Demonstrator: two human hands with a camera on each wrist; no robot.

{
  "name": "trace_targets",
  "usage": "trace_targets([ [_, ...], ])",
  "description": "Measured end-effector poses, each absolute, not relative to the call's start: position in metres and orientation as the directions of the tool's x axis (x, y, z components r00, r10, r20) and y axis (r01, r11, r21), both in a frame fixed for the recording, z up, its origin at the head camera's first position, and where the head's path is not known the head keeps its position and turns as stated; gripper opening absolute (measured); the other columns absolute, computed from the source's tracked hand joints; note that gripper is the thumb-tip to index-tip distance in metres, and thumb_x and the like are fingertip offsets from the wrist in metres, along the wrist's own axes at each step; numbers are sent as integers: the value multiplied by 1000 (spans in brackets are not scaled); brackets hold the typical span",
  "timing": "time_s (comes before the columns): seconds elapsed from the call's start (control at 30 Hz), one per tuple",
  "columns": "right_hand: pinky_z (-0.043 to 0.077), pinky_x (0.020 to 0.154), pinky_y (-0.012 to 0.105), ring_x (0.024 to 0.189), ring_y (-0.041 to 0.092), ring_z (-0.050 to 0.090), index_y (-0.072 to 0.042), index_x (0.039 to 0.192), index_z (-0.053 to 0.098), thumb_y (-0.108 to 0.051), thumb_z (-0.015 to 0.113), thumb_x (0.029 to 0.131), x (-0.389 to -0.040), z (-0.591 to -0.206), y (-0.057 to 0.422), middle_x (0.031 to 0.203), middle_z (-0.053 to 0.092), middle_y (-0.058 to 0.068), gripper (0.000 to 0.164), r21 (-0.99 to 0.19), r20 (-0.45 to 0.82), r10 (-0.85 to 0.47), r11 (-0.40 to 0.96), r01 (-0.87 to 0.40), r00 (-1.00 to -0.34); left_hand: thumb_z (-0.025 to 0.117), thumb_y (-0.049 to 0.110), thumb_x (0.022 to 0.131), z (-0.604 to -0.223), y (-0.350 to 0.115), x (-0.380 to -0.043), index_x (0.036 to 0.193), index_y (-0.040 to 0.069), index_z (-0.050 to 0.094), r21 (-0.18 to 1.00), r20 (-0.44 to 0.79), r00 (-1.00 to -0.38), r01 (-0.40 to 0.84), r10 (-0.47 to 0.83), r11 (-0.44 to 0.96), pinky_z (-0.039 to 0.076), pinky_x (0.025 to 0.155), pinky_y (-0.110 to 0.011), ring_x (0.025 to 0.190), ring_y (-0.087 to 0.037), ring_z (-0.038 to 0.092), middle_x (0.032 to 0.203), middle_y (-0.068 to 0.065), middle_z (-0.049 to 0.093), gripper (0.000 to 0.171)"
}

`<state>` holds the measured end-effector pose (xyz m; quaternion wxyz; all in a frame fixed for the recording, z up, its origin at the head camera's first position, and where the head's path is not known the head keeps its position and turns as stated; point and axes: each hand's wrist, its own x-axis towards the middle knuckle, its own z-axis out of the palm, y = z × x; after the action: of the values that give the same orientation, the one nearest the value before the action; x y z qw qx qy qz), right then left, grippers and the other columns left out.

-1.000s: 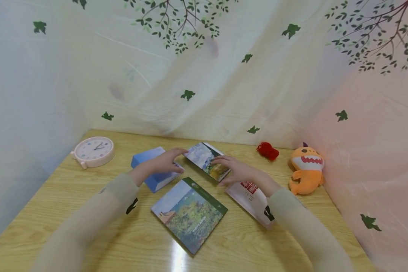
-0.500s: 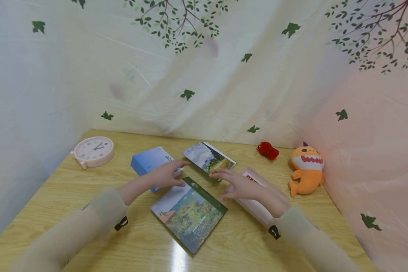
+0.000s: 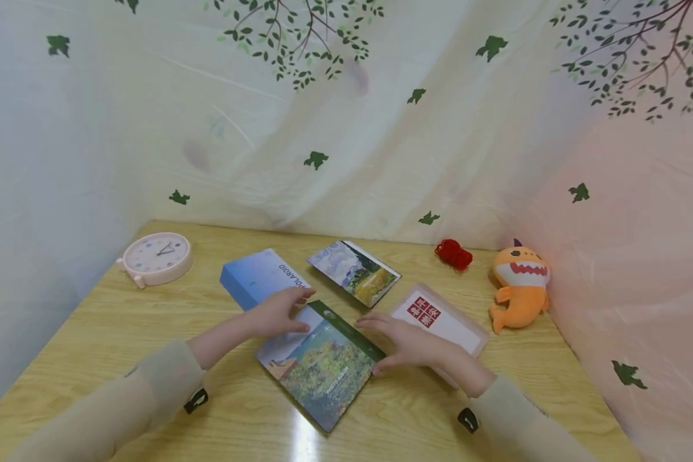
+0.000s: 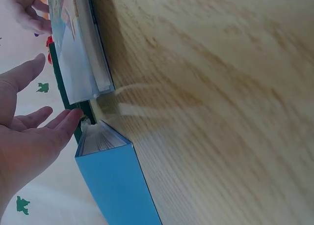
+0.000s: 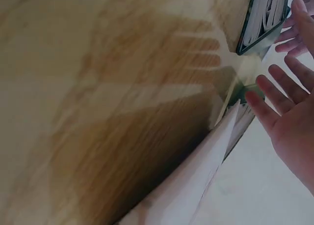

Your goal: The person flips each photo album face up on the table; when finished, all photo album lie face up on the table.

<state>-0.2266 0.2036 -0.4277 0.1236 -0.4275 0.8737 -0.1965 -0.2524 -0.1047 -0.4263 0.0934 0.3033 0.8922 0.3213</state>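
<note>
My left hand, fingers loosely spread, hovers at the upper left corner of a photo album with a garden painting and green spine strip. Opposite it, my right hand reaches to the album's right corner, thumb and fingers apart. Neither hand grips anything. Beside the left hand lies a blue album marked POLAROID; its page edges show in the left wrist view. Under the right forearm is a pale pink book with red characters. The right wrist view shows the right hand with separated fingers above that book.
Behind the photo album lies a book with a landscape painting. A pink clock sits at the back left. Red yarn and an orange shark plush stand at the back right. Printed curtains border the wooden table.
Both hands have drawn back from the landscape-painting book toward the photo album. The landscape book and the blue album are more uncovered now, and the red characters on the pink book show fully.
</note>
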Motion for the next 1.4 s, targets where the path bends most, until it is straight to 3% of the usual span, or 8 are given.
trace_targets([
  [0.53, 36, 108, 38, 129, 24, 43, -8, 137, 46, -35, 75, 80, -222, -435, 204, 139, 48, 8, 70, -442, -87, -797, 569, -694, -598, 74, 27, 83, -437, -104, -244, 138, 1, 44, 596, 6, -792, 493, 611, 633, 46, 92, -45, 121, -33, 50, 138, -18, 49, 68],
  [1.13, 38, 106, 40, 126, 25, 47, -11, 133, 52, -44, 73, 77, -223, -435, 205, 135, 52, 8, 69, -418, -38, -825, 526, -741, -564, 74, 24, 83, -438, -106, -244, 136, 1, 48, 622, 39, -782, 506, 622, 598, 50, 90, -43, 119, -33, 53, 135, -16, 52, 64],
  [1.4, 41, 103, 36, 123, 20, 50, -13, 134, 51, -46, 74, 76, -223, -432, 206, 135, 54, 4, 71, -464, -54, -805, 545, -699, -591, 75, 24, 82, -439, -106, -243, 136, 2, 48, 633, 71, -791, 507, 608, 585, 52, 88, -40, 116, -31, 55, 134, -15, 54, 64],
])
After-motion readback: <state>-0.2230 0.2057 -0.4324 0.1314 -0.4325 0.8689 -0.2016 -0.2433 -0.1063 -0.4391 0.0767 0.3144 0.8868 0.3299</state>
